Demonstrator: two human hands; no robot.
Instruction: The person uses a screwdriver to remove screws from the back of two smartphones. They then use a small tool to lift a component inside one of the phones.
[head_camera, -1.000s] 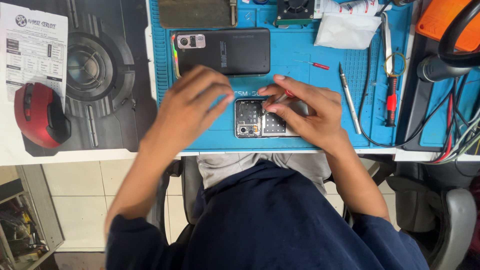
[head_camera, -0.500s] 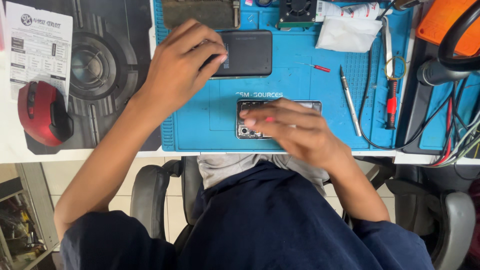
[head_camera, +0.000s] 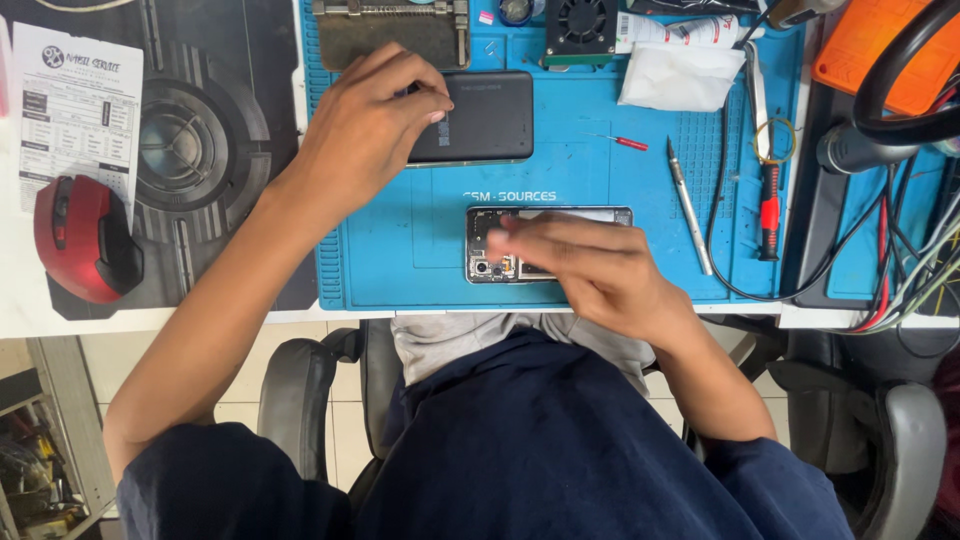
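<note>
My left hand (head_camera: 365, 125) lies on the near-left end of a black phone back cover (head_camera: 480, 115) at the far side of the blue repair mat (head_camera: 400, 240), fingers curled over its edge and thumb along its top, gripping it. My right hand (head_camera: 590, 275) rests flat across an opened phone (head_camera: 495, 250) lying lengthwise near the mat's front edge; the fingers are blurred and cover most of it, leaving the camera end with its exposed board visible at the left. Whether those fingers pinch anything I cannot tell. The two hands are well apart, the cover above and left of the opened phone. To the right on the mat lie a slim metal pry tool (head_camera: 690, 205), a small red-tipped screwdriver bit (head_camera: 625, 142) and a red-handled screwdriver (head_camera: 768, 210). A white cloth (head_camera: 680, 75) and a small black fan (head_camera: 580, 25) sit at the mat's far edge. Off the mat to the left, a red computer mouse (head_camera: 85, 240) rests just below a printed paper sheet (head_camera: 75, 110).
</note>
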